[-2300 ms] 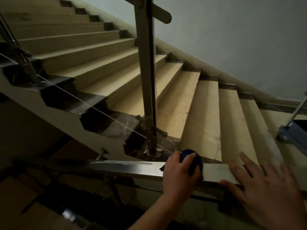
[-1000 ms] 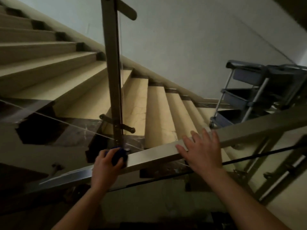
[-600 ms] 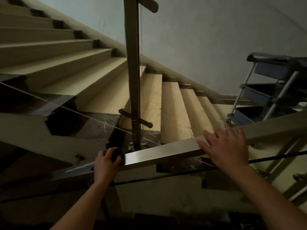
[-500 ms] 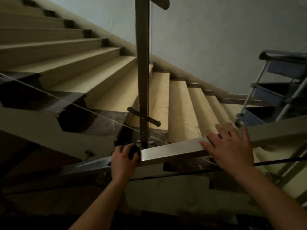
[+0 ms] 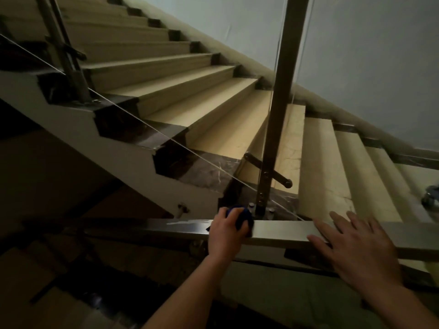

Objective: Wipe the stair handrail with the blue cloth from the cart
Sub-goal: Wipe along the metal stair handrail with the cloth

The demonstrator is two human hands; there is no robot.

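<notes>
A flat steel handrail [image 5: 280,230] runs across the lower part of the view, darker towards the left. My left hand [image 5: 225,233] is closed around a bunched blue cloth [image 5: 243,216] and presses it on top of the rail; only a small part of the cloth shows past my fingers. To the right, my right hand [image 5: 356,248] lies flat on the rail with fingers spread and holds nothing. A pale streak [image 5: 180,223] marks the rail just left of the cloth.
A steel baluster post [image 5: 275,119] rises just behind the cloth, with glass panels either side. Beige stone steps [image 5: 318,167] climb to the upper left beside a grey wall. A cart wheel [image 5: 431,197] shows at the right edge. A dark stairwell drops below left.
The view has swung left, so the cart has slid almost out of sight. My left hand with the cloth has moved right along the rail, closer to my right hand, which stays flat.
</notes>
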